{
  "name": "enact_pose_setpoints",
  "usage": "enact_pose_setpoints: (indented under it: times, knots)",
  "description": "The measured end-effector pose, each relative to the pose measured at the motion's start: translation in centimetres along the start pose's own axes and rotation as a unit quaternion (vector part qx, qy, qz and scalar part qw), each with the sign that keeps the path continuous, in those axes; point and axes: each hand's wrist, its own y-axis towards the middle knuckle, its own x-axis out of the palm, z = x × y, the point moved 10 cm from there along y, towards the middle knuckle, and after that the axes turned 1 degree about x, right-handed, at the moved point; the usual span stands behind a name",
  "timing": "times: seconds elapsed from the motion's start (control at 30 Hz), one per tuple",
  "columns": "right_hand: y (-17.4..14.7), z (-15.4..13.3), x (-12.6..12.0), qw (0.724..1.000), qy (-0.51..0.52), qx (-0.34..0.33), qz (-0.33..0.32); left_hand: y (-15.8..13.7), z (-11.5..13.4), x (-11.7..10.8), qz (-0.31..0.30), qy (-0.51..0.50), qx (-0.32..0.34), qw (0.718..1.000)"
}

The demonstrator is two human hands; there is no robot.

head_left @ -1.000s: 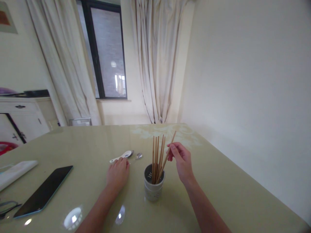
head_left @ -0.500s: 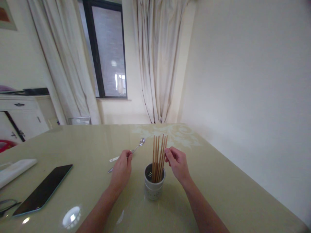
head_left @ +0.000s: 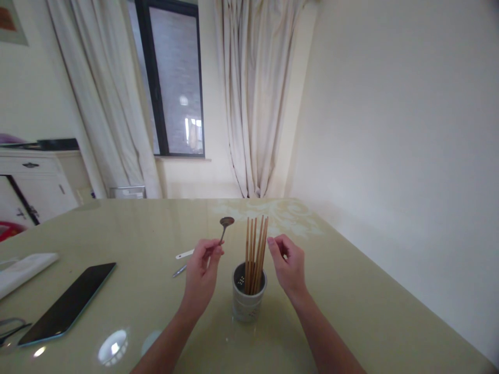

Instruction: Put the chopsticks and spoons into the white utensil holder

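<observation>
A metal spoon [head_left: 226,222] is pinched in my left hand [head_left: 202,267], its bowl pointing up and away above the table. Just right of that hand stands a grey holder [head_left: 247,306] with a patterned side and small holes inside. Several wooden chopsticks [head_left: 254,254] stand upright in it, leaning slightly. My right hand [head_left: 288,262] is beside the chopsticks on their right, fingers curled in with nothing visible in them. Behind my left hand lie a white handle [head_left: 184,254] and a metal handle [head_left: 180,271]; their other ends are hidden.
A dark tablet-like slab [head_left: 70,304] lies on the left of the glossy table [head_left: 136,234]. Near it are a white object [head_left: 29,272] and a pair of glasses [head_left: 13,328], both partly cut off. A wall [head_left: 409,156] runs along the table's right side.
My left hand has lifted the spoon off the table and tilted it more upright. My right hand has drawn slightly right, away from the chopsticks.
</observation>
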Motion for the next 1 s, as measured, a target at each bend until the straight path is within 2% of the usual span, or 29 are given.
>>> enact_pose_setpoints:
  times: [0.1, 0.27, 0.33, 0.47, 0.63, 0.73, 0.83, 1.0]
  knots:
    - [-0.4, -1.4, -0.6, 0.999, 0.013, -0.041, 0.026, -0.3, 2.3, 0.5, -0.019, 0.034, 0.072, 0.997]
    - [-1.4, -3.8, 0.5, 0.990, 0.048, -0.128, -0.032, -1.1, 4.6, 2.1, -0.072, 0.082, 0.134, 0.985]
    - [-1.7, -4.0, 0.8, 0.988, 0.057, -0.139, -0.041, -1.5, 4.9, 2.6, -0.088, 0.080, 0.142, 0.983]
    - [-1.6, -2.6, 0.7, 0.991, 0.108, -0.075, -0.018, -1.7, 4.6, 2.9, -0.103, 0.082, 0.132, 0.982]
    - [-0.6, 0.2, -2.3, 0.967, 0.222, 0.024, 0.124, -1.9, 2.9, 3.5, -0.146, 0.074, 0.079, 0.983]
    - [-0.1, 1.0, -3.2, 0.953, 0.255, 0.048, 0.154, -2.4, 1.5, 4.2, -0.180, 0.058, 0.030, 0.982]
    - [0.1, 0.8, -2.6, 0.961, 0.245, 0.052, 0.117, -2.8, 0.8, 4.8, -0.204, 0.044, -0.005, 0.978]
    - [-0.6, -0.6, 0.3, 0.984, 0.175, 0.025, -0.010, -2.9, 1.5, 5.5, -0.224, 0.029, -0.002, 0.974]
